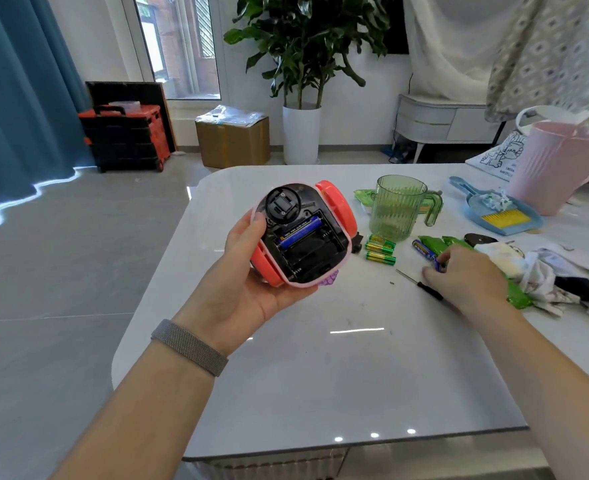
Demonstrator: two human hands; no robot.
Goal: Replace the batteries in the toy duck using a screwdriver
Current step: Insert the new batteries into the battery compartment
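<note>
One blue battery (296, 233) in upturned toy duck's (301, 237) open compartment.

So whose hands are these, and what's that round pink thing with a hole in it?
There is no machine here. A person wears a camera on their head, so this one picture looks down at their own hands. The left hand holds a toy duck upside down. Its battery compartment is open, with one blue battery inside. The right hand pinches another blue battery down at the white table. Lying there too: green batteries, a small screwdriver, a green cup and a blue dustpan.
</note>
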